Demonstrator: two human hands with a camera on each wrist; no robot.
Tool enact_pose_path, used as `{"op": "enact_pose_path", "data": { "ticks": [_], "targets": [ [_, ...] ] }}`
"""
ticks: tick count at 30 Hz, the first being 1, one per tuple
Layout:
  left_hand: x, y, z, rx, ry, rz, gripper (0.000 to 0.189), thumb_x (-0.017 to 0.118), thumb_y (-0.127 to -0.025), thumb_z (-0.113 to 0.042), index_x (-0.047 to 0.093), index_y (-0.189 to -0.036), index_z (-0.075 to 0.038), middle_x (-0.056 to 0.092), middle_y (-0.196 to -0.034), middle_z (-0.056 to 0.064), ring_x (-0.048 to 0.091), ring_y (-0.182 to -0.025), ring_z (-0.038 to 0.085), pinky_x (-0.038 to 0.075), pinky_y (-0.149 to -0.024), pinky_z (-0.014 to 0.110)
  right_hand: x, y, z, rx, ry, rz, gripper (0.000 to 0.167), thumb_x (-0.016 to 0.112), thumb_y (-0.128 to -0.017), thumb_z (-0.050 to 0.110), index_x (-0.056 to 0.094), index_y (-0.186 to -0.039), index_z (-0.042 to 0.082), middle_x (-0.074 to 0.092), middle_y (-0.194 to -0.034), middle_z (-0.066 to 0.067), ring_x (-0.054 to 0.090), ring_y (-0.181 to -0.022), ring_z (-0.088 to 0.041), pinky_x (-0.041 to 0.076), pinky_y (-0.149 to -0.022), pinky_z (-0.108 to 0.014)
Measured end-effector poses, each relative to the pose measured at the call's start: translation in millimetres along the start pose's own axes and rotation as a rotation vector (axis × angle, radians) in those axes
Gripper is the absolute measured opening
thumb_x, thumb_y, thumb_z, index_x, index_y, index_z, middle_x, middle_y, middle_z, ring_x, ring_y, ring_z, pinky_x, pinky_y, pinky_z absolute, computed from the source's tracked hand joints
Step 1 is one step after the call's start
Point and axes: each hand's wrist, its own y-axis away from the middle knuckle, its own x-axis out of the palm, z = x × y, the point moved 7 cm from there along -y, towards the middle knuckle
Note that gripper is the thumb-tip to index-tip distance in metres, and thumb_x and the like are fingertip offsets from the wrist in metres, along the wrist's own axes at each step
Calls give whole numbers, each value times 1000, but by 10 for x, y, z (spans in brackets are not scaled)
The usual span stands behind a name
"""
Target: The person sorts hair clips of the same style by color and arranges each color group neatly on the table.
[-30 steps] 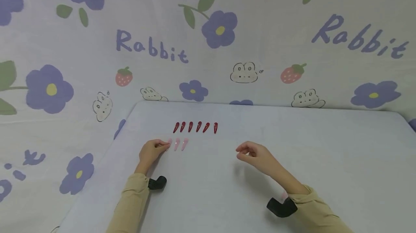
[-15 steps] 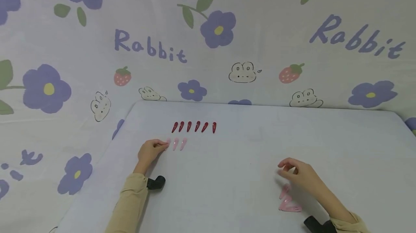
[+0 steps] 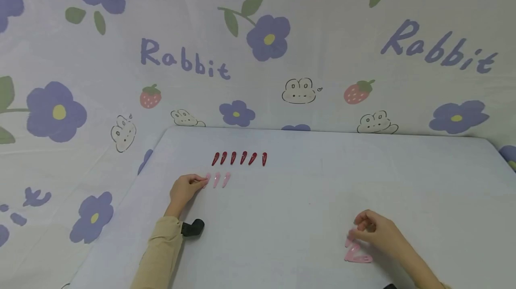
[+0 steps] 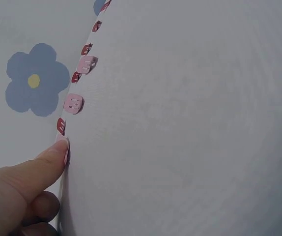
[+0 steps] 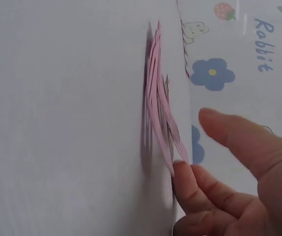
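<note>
At the left of the tabletop, my left hand (image 3: 184,192) pinches the leftmost pink hair clip (image 3: 208,176) between thumb and fingers. Two more pink hair clips (image 3: 221,179) lie beside it in a short row. In the left wrist view the thumb (image 4: 50,162) covers most of the held clip. My right hand (image 3: 383,234) is at a small group of pink hair clips (image 3: 359,259) lower right. In the right wrist view its fingertips (image 5: 183,169) are right at the ends of these clips (image 5: 156,83), and the thumb (image 5: 224,125) stands apart from them.
Several red hair clips (image 3: 233,158) form a row behind the pink ones. The white table (image 3: 282,235) ends at the back against a flower-printed cloth (image 3: 334,33). A black wrist mount (image 3: 194,227) sits on the left sleeve.
My right hand has moved right and toward the near edge, from mid-table to the group of pink hair clips. The left hand stays on the leftmost pink clip.
</note>
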Motion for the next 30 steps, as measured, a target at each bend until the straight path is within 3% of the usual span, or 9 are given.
{"op": "enact_pose_path", "data": {
  "ticks": [11, 17, 24, 30],
  "targets": [
    [5, -26, -10, 3, -7, 1, 24, 70, -77, -31, 71, -86, -9, 50, -60, -3, 40, -56, 14, 29, -50, 28, 2, 63, 82, -47, 1, -58, 21, 69, -78, 11, 57, -92, 2, 53, -74, 2, 52, -74, -15, 43, -68, -29],
    [7, -7, -1, -6, -5, 2, 24, 70, -77, -31, 71, -86, -9, 51, -60, -3, 40, -56, 14, 30, -50, 28, -15, 63, 66, -49, -17, -98, 19, 69, -78, 11, 59, -92, 2, 55, -76, 1, 52, -71, -13, 42, -62, -24],
    [1, 12, 5, 6, -4, 0, 23, 70, -78, -31, 71, -85, -9, 50, -59, -3, 40, -55, 14, 30, -51, 28, -11, 50, 104, -140, -14, -110, 13, 60, -84, 6, 61, -96, 1, 58, -80, 0, 47, -64, -8, 42, -57, -24],
    [-4, 5, 4, 6, -5, 1, 24, 70, -77, -31, 71, -86, -9, 49, -58, -3, 39, -55, 14, 29, -50, 28, -15, 54, 119, -131, -33, -151, 12, 58, -87, 8, 61, -94, 0, 47, -66, 2, 39, -56, -8, 35, -47, -23]
  ]
}}
